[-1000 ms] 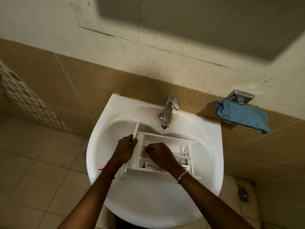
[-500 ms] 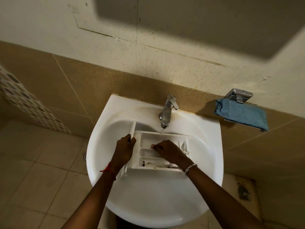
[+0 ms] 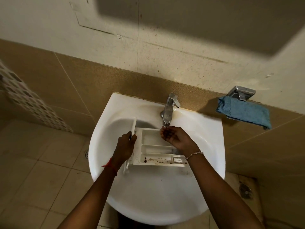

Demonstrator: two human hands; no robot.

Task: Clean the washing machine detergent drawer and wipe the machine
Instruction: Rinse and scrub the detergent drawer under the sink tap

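Note:
The white detergent drawer (image 3: 153, 150) lies in the white sink (image 3: 115, 187), its compartments facing up. Brown grime specks line its nearest compartment. My left hand (image 3: 125, 146) grips the drawer's front panel at the left end. My right hand (image 3: 176, 138) is cupped palm-up just under the spout of the chrome tap (image 3: 169, 109), above the drawer's far compartment, holding nothing. I cannot tell clearly whether water runs from the spout.
A blue cloth (image 3: 244, 111) hangs on a chrome wall holder (image 3: 241, 92) to the right of the sink. Brown tiles and a stained wall rise behind the sink. Dirt specks lie on the sink near the drawer's right end. A floor drain (image 3: 86, 153) shows at left.
My right hand has lifted out of the drawer's compartments and moved up to the tap's spout, turning palm-up. The left hand keeps its grip; the drawer has shifted slightly.

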